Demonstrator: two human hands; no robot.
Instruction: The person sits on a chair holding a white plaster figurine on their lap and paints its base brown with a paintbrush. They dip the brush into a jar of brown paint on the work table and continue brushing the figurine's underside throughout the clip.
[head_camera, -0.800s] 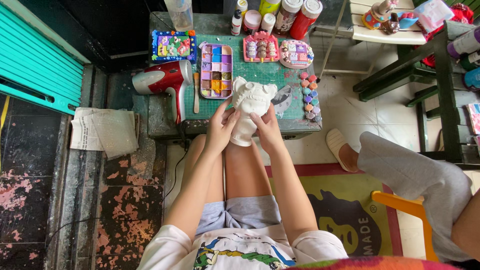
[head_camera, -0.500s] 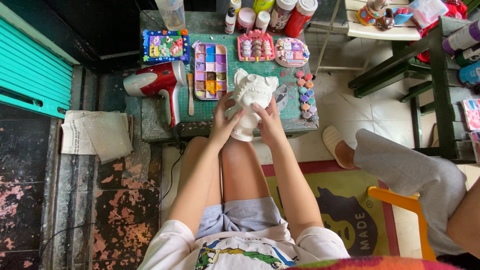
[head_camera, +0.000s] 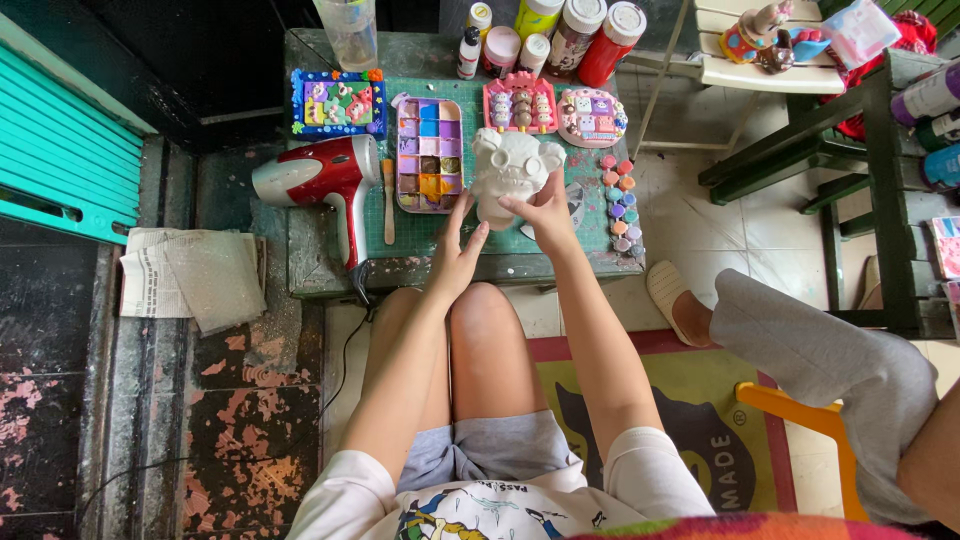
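Note:
A white unpainted plaster figure (head_camera: 509, 172) with round ears stands upright on the green cutting mat (head_camera: 420, 228) of a small low table. My right hand (head_camera: 545, 212) grips its lower right side. My left hand (head_camera: 457, 258) is off the figure, fingers spread, hovering just left of its base above the mat. A paint palette (head_camera: 429, 153) with several coloured wells lies left of the figure, a thin brush (head_camera: 388, 200) beside it.
A red and silver hair dryer (head_camera: 320, 182) lies on the table's left part. Small painted figures, paint bottles (head_camera: 560, 30) and a strip of paint pots (head_camera: 620, 200) ring the mat. Another person's grey-trousered leg (head_camera: 820, 350) is at right. Newspaper (head_camera: 185, 278) lies on the floor.
The plaster figure went from tilted between both hands to upright on the mat. My left hand has let go and drawn back; my right hand still holds it.

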